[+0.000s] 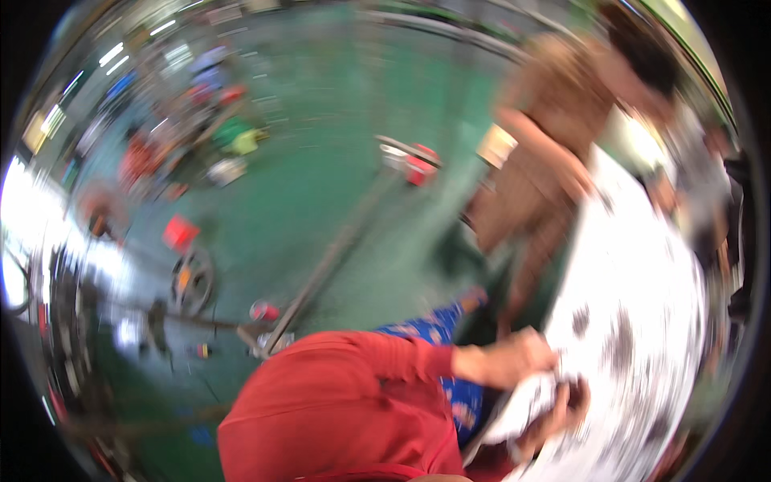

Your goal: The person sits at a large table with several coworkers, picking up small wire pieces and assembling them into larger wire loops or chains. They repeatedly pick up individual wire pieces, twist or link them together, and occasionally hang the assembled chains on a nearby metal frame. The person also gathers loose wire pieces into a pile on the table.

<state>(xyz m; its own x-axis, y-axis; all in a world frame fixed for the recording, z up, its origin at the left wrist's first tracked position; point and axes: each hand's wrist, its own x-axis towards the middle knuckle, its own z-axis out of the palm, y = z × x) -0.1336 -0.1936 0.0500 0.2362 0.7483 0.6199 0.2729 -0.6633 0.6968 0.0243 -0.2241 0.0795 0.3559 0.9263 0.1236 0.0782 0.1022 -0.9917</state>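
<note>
My left hand (pixel 514 360), coming out of a red sleeve, is above the near edge of a white-topped table (pixel 666 297). Its fingers look curled closed, but blur hides what they hold, if anything. Just below it, my right hand (pixel 558 419) is over the white surface with its fingers bent round. A small dark thing (pixel 572 392) shows at those fingers, too smeared to name. Dark patches (pixel 618 345) are spread across the white surface; their kind cannot be made out.
Across the table's near side a person in brown (pixel 554 104) leans over it, a hand at its edge. On the green floor are a long bar (pixel 325 261), a red container (pixel 421 165), a red box (pixel 181 232) and a wheel-like ring (pixel 193 281). People sit at the far left.
</note>
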